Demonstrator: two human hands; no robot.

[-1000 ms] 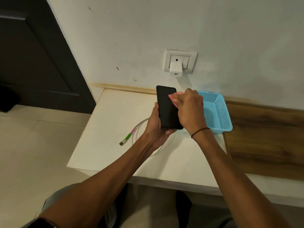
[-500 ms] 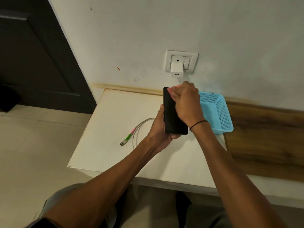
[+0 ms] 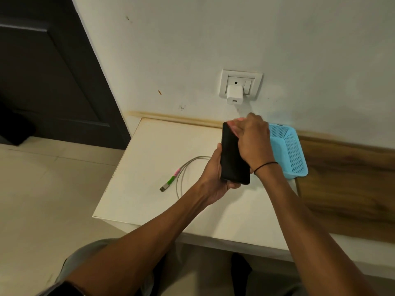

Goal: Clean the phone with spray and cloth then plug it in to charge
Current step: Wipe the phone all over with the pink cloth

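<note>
**Wiping the phone: what we risk from here**

Holding: our left hand [image 3: 215,178] wraps the lower end of the phone [image 3: 232,154], above the white table [image 3: 149,201]. Risk: only that end is held, so hard rubbing could lever it loose.

Wiping: our right hand [image 3: 252,142] is curled round a pink cloth [image 3: 234,128], pressing it on the phone's upper part. Little cloth shows; bare fingers may smear the glass.

Cable [image 3: 181,178]: lies loose on the table just left of the phone, its plug [image 3: 163,188] free. A forearm could sweep it off.

Blue basket [image 3: 292,154]: beside our right wrist; contents hidden, spray not visible.

Charger [image 3: 234,95]: in the wall socket [image 3: 241,85], nothing plugged in.
</note>
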